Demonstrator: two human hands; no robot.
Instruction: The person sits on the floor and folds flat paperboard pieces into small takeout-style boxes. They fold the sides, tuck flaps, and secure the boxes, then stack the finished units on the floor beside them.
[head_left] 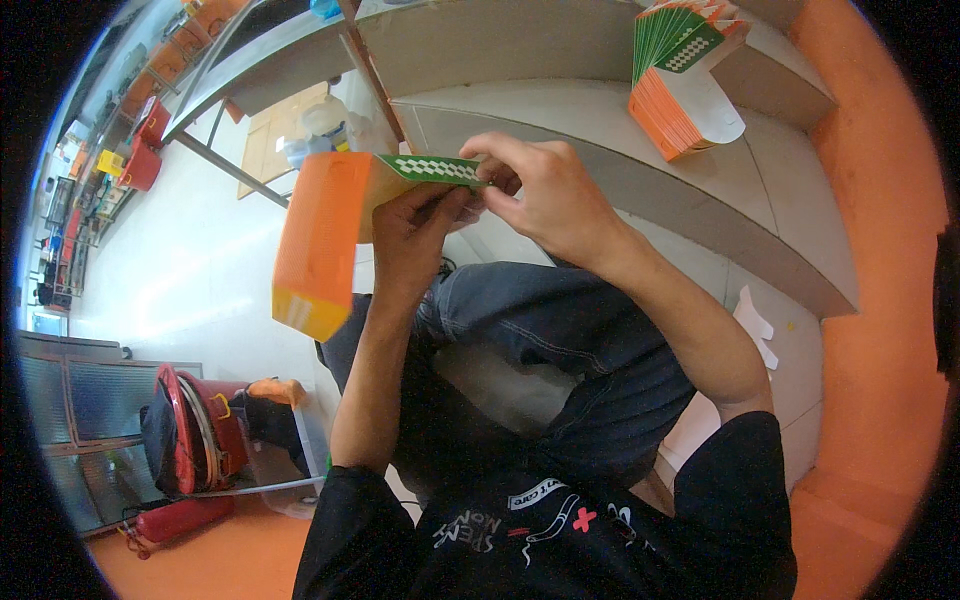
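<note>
An orange, yellow and green cardboard carton [322,225] is held up in front of me, partly folded, its orange panel hanging to the left. My left hand [412,225] is closed on the carton below its green flap, which bears a white checkered pattern. At that flap's right end, the bent fingers and thumb of my right hand [550,190] pinch the edge. The two hands meet there, and my left fingertips are partly hidden. On the tiled step at upper right, a stack of matching cartons [665,115] lies fanned out.
Curved tiled steps [600,150] rise ahead and to the right. A metal-framed table [270,65] stands at upper left. Red bins [142,155] are farther left. At lower left are a red round-rimmed container [190,430] and a fire extinguisher [180,523]. White paper scraps [752,325] lie at right.
</note>
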